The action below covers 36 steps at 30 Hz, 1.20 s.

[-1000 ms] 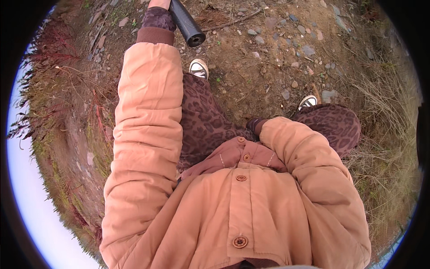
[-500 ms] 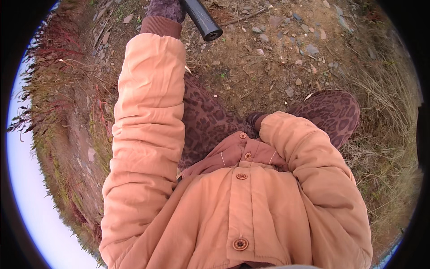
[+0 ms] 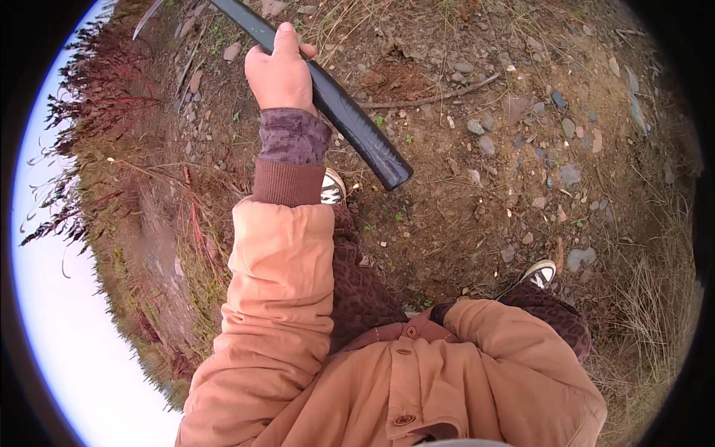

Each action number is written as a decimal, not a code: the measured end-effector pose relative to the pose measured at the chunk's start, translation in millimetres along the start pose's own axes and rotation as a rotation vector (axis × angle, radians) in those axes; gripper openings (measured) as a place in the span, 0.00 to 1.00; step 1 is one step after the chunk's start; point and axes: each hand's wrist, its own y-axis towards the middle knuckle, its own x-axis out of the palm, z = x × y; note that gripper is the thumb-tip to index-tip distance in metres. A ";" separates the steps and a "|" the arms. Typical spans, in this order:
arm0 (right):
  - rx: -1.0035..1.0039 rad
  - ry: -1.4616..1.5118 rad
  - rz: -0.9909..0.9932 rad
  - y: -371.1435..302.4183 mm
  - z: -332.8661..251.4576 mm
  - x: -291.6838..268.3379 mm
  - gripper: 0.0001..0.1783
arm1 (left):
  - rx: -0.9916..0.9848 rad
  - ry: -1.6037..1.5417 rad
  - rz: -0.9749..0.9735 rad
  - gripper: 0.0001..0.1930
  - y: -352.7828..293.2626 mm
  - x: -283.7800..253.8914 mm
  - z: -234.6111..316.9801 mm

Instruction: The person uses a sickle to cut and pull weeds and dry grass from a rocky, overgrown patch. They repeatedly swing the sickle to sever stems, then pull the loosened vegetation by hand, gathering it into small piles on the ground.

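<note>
I see my left hand (image 3: 281, 72) at 12 o'clock, fingers wrapped tight round a dark handle (image 3: 328, 93), thumb lying along the top. The handle runs from 11 o'clock at the frame's upper edge down toward the centre, its butt end hanging free over bare dirt (image 3: 477, 216). A thin curved metal tip (image 3: 147, 18) shows at 11 o'clock, near the rim. My right hand is hidden; the right sleeve (image 3: 514, 350) bends in toward my waist at 5 o'clock, so I cannot tell how that hand is set. One shoe (image 3: 332, 187) sits just below the left cuff, the other shoe (image 3: 539, 273) at 4 o'clock. Stones (image 3: 566, 175) lie scattered at 2 o'clock, dry grass (image 3: 655, 313) at 4.
</note>
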 end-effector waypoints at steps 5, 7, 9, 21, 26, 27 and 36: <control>-0.130 0.164 -0.091 -3.2 -26.6 -6.0 0.27 | 0.051 -0.039 0.093 0.11 14.2 7.0 1.4; -0.024 0.099 0.024 -12.0 -40.9 -11.4 0.27 | 0.054 -0.066 0.095 0.11 23.5 7.5 5.7; 0.041 0.170 0.111 -30.0 -49.2 -18.9 0.29 | 0.007 -0.099 0.136 0.10 30.2 7.0 8.0; 0.407 0.211 0.470 -144.7 -123.0 -125.4 0.34 | -0.234 -0.230 0.171 0.09 91.0 -26.8 -5.8; 0.520 0.111 0.494 -185.8 -114.3 -181.2 0.30 | -0.301 -0.159 0.175 0.10 105.5 -54.4 -23.8; 0.546 0.122 0.499 -195.0 -115.0 -192.2 0.30 | -0.317 -0.169 0.179 0.09 107.9 -59.7 -26.2; 0.715 -0.074 0.547 -273.4 -67.9 -320.6 0.42 | -0.318 -0.174 0.303 0.10 117.1 -80.9 -37.0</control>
